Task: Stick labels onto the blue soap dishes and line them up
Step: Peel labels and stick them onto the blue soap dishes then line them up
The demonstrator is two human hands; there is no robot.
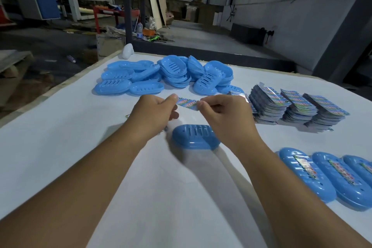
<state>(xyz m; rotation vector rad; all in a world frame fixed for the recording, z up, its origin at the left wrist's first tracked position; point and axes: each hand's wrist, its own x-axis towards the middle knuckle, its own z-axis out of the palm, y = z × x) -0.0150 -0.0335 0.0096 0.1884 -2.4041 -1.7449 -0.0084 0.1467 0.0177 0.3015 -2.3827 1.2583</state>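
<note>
A colourful label strip (188, 103) is stretched between both hands above the white table (60, 147). My left hand (155, 115) pinches its left end and my right hand (223, 115) pinches its right end. Just below them one blue soap dish (194, 137) lies upside down, its slotted base bare. At the right edge, three labelled blue dishes (308, 173) lie side by side in a row. A heap of unlabelled blue dishes (167, 74) sits at the far side of the table.
Stacks of printed labels (289, 106) stand to the right of my hands. A scrap of paper (127, 116) peeks out left of my left hand. A white object (128, 51) rests on the table's far left corner. Workshop clutter lies beyond.
</note>
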